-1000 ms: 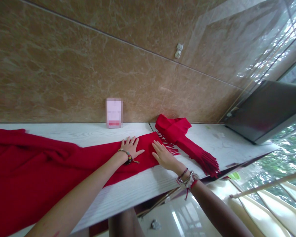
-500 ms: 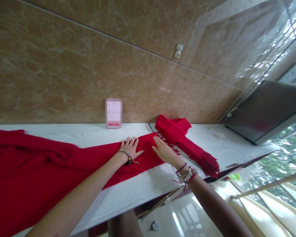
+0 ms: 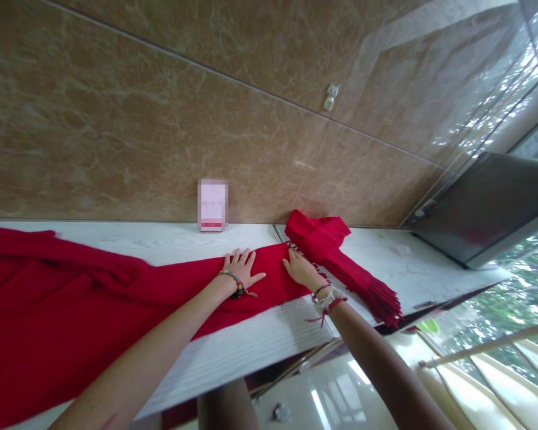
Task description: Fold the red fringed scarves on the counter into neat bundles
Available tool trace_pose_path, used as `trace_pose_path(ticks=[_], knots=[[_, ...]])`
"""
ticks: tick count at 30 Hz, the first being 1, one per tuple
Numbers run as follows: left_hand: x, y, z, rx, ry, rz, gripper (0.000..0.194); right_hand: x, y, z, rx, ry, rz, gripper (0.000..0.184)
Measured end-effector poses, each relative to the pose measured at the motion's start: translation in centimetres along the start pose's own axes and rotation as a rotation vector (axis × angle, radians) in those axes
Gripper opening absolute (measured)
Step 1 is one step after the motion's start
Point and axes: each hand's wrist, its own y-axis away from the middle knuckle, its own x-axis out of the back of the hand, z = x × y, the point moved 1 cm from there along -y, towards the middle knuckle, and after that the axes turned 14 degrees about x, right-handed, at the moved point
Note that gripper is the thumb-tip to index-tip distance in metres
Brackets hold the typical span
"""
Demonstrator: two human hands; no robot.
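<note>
A long red scarf (image 3: 260,286) lies along the white counter, spread wide and wrinkled at the left and narrowing to a fringed end. My left hand (image 3: 242,267) rests flat on it, fingers spread. At the fringed end is my right hand (image 3: 302,270), its fingers bent and closed on the edge of the cloth. Just right of this hand, a second red fabric piece (image 3: 341,257) with a fringe lies folded over itself, its tassels hanging toward the counter's front edge.
Behind the counter (image 3: 260,340) rises a brown marbled tile wall (image 3: 161,119). A small pixelated box (image 3: 213,206) stands against it. A dark grey appliance (image 3: 488,203) sits at the right end. Below, the shiny floor (image 3: 336,394) and a railing (image 3: 488,346) show.
My right hand's fingers, stretched out flat before, have bent in at the scarf's fringed end. The left hand stays flat on the cloth. The view has shifted slightly.
</note>
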Motion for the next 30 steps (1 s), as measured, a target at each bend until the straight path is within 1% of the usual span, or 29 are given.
trace_pose_path(ticks=[2, 5, 7, 10, 13, 18, 20, 22, 25, 26, 30], knots=[[0.0, 0.0, 0.0, -0.003, -0.001, -0.006, 0.074, 0.6, -0.5, -0.8, -0.014, 0.002, 0.034, 0.043], [0.0, 0.0, 0.0, -0.009, 0.001, 0.000, 0.074, 0.8, -1.5, -2.4, 0.090, -0.041, 0.079, 0.044], [0.0, 0.0, 0.0, -0.007, 0.006, 0.008, 0.074, 0.4, -2.0, -3.0, 0.133, -0.068, 0.046, 0.044], [0.0, 0.1, 0.0, -0.004, 0.010, 0.005, 0.074, -0.5, -2.4, -2.7, 0.097, -0.066, -0.025, 0.044], [0.2, 0.3, 0.0, -0.005, 0.010, -0.009, 0.075, -0.8, -2.3, -1.6, 0.019, -0.034, -0.031, 0.043], [0.5, 0.4, 0.1, 0.003, 0.017, -0.018, 0.076, 0.2, -2.3, -0.8, -0.057, 0.026, -0.045, 0.038], [0.4, 0.4, 0.1, 0.003, 0.014, -0.017, 0.075, 0.8, -2.6, -0.9, -0.048, 0.033, -0.038, 0.037], [0.4, 0.3, 0.1, 0.003, 0.009, -0.019, 0.075, 1.0, -2.8, -1.3, 0.017, 0.024, -0.013, 0.038], [0.1, 0.1, 0.0, 0.007, -0.004, -0.012, 0.074, 0.5, -2.9, -2.1, 0.122, -0.048, 0.010, 0.040], [0.1, 0.0, 0.0, 0.007, -0.008, -0.007, 0.074, 0.3, -2.8, -2.3, 0.126, -0.077, 0.012, 0.040], [0.0, 0.0, 0.0, 0.007, -0.021, 0.003, 0.074, -0.5, -2.5, -2.6, 0.057, -0.143, 0.033, 0.041]])
